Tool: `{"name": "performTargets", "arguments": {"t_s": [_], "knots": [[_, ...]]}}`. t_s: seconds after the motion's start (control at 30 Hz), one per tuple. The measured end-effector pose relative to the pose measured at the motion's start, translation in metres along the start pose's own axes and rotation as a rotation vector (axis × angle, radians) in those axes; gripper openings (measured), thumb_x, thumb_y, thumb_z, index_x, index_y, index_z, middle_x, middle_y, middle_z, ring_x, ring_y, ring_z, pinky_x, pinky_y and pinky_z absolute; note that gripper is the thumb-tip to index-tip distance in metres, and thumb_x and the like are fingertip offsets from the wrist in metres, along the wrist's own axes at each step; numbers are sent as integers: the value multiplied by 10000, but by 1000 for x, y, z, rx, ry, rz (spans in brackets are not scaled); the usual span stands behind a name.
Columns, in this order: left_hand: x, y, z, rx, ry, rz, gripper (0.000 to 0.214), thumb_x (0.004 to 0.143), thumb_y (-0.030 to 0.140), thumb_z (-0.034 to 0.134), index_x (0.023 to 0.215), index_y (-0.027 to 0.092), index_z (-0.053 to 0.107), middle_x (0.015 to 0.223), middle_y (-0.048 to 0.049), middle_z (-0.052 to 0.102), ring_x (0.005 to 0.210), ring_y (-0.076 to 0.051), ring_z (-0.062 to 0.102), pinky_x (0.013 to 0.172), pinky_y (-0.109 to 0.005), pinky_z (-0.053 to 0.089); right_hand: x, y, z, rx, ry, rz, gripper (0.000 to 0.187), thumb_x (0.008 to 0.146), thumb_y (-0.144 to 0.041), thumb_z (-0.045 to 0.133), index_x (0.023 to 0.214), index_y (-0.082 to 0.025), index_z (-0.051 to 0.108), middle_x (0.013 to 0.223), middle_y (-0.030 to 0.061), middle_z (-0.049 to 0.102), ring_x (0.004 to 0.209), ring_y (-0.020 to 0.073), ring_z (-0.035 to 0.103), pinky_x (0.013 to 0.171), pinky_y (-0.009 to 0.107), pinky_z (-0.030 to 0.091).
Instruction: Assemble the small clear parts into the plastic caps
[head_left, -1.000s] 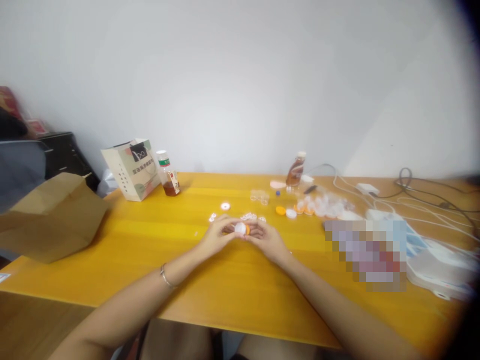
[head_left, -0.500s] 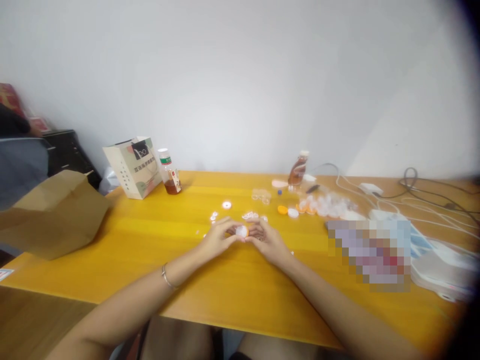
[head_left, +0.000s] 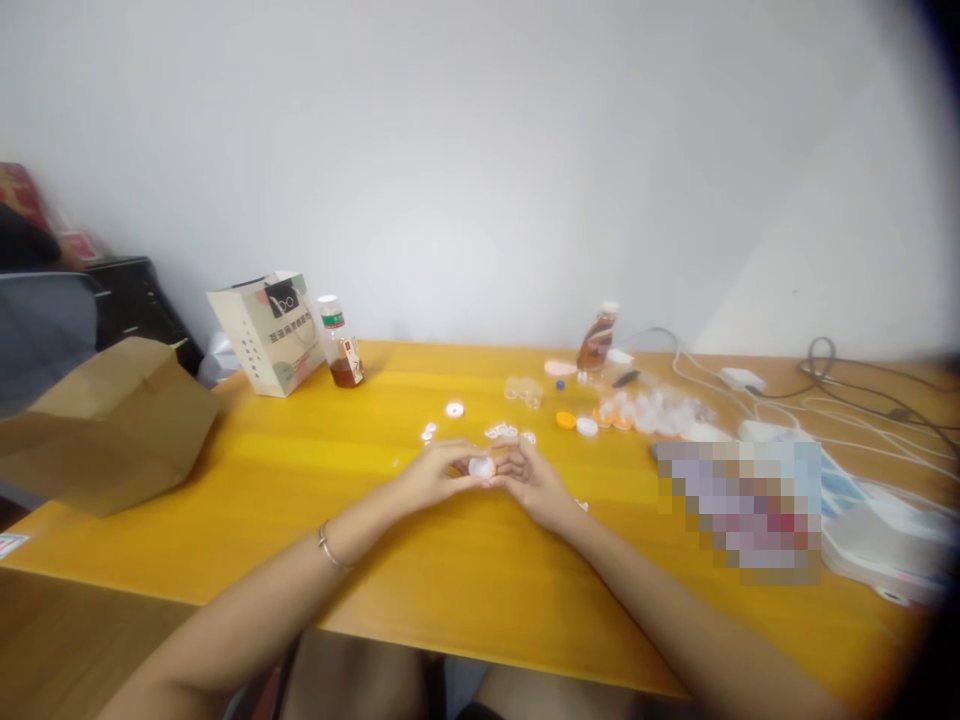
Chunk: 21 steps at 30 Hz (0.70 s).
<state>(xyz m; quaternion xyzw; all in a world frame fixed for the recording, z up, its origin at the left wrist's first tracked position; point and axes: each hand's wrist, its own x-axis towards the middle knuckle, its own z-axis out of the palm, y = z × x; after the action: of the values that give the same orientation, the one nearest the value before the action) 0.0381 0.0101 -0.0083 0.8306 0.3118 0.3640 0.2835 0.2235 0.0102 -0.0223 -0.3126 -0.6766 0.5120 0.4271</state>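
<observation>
Between my two hands, just above the table, is a small round container (head_left: 481,467), white with an orange edge on its right side. My left hand (head_left: 439,475) grips it from the left with thumb and fingers. From the right, my right hand (head_left: 531,482) closes its fingers and thumb on the orange edge. Just beyond my hands lie several small white pieces (head_left: 504,431), too blurred to name. A white ring-like disc (head_left: 454,410) rests farther back, with more small white bits (head_left: 428,431) near my left hand.
A paper gift bag (head_left: 274,335) and a jar of dark liquid (head_left: 341,345) stand at the back left, near a brown paper bag (head_left: 112,425). Rightward are an orange lid (head_left: 565,421), clear containers (head_left: 652,408), a brown bottle (head_left: 597,338) and cables (head_left: 817,370).
The small container has tilted slightly, its white face turning more upward between my hands. Both hands stay in nearly the same place; the things on the table have not moved.
</observation>
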Motion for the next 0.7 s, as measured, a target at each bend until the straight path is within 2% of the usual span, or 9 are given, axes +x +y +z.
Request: {"name": "performTargets", "arguments": {"t_s": [0.2,0.23,0.37,0.47,0.53,0.6,0.7], "knots": [[-1,5,-2,109,-50,-1,293,727,279,570,990,151,584,877,-45,598,744,-122,546,682,-215,430,2,-6,-8,-94,-97,34,311,704,-281,582,962,-223,418,782,-1,603,744,133,592,748,303,447],[-1,6,-2,150,-66,-6,283,726,264,565,989,160,586,875,-41,597,750,-125,544,687,-215,425,3,-8,-13,-140,-61,39,302,711,-308,572,960,-217,429,764,0,603,723,134,590,722,297,449],[-3,6,-1,310,-181,-6,254,725,222,541,973,195,590,891,-34,588,790,-137,540,716,-214,409,11,-12,-39,-410,282,46,259,743,-417,489,865,-188,489,690,11,577,602,130,549,579,262,435],[-4,9,-1,354,-250,19,259,735,278,547,982,209,580,908,-34,579,809,-145,539,729,-219,406,15,-14,-61,-700,377,69,266,738,-441,467,753,-181,520,648,18,571,583,136,524,577,263,413],[-4,11,-2,358,-261,36,327,727,366,563,1020,220,560,930,-36,572,826,-152,537,741,-228,407,14,-17,-72,-840,342,131,296,724,-473,468,710,-182,522,633,17,570,584,141,522,581,264,404],[-3,11,-4,369,-226,37,371,748,420,529,1063,225,534,945,-41,566,837,-153,535,752,-239,408,10,-24,-80,-904,229,232,341,686,-521,498,728,-184,526,645,12,568,589,142,522,554,251,396],[-1,4,-9,432,-69,0,305,837,376,399,1048,211,545,909,-50,571,822,-149,532,768,-261,405,1,-36,-89,-877,-41,381,423,555,-508,634,806,-184,530,735,10,576,610,136,536,519,225,394]]}}
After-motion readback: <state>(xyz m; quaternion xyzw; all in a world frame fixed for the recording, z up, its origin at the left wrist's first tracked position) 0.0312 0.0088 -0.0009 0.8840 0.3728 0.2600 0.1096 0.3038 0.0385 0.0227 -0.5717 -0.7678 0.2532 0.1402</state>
